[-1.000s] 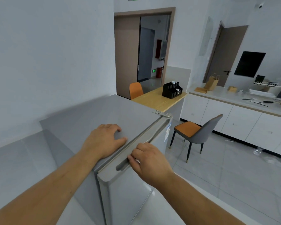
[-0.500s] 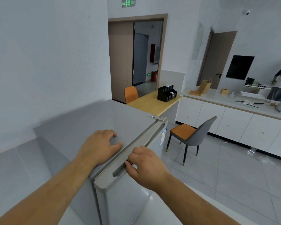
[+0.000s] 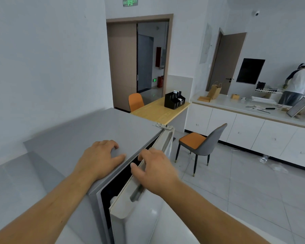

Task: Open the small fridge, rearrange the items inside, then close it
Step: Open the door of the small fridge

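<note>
Barely one step in: small grey metal fridge (image 3: 88,138) braced by left hand (image 3: 99,159), fingers spread flat near its top front edge; right hand (image 3: 154,170) curled over grey door (image 3: 139,217), slightly ajar; contents perhaps unseen, rearranging and closing left.

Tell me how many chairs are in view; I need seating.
2: an orange chair behind the wooden table, and a grey chair with an orange seat on the tiled floor facing the white cabinets. Others may be hidden.

White walls (image 3: 42,59), grey tiled floor (image 3: 245,199)
</note>
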The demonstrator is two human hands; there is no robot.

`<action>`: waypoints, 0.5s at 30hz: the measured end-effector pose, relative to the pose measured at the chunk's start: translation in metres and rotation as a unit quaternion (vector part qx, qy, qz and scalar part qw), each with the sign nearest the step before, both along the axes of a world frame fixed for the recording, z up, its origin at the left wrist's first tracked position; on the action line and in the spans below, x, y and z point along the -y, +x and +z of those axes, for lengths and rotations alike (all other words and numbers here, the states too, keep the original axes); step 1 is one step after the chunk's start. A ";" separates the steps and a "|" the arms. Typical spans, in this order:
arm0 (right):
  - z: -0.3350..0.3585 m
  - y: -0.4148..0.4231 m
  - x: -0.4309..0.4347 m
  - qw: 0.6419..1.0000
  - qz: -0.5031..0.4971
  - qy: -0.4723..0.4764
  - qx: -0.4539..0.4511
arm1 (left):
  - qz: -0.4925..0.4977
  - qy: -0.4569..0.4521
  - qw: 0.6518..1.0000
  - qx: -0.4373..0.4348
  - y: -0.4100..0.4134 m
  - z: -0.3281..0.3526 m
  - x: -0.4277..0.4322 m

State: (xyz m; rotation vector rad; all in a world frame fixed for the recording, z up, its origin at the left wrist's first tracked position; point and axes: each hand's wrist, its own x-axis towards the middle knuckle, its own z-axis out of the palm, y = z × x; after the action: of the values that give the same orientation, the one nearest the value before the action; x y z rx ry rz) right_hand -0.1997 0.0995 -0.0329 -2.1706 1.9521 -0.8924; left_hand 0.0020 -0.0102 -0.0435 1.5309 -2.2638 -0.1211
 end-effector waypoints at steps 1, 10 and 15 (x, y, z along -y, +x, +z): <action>0.004 0.005 0.004 0.999 -0.022 0.033 -0.016 | -0.001 -0.001 1.000 0.000 0.000 0.000 0.000; 0.006 0.010 0.009 0.959 -0.143 0.221 -0.102 | 0.000 0.003 1.000 -0.008 0.001 -0.004 -0.002; 0.006 -0.007 -0.007 0.960 -0.142 0.204 -0.125 | 0.003 -0.003 1.000 -0.006 0.002 -0.004 -0.001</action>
State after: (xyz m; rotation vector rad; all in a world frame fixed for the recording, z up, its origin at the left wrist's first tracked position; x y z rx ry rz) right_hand -0.2066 0.1060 -0.0267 -1.8656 2.3511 -0.2033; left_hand 0.0044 -0.0089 -0.0475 1.5295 -2.2468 -0.1210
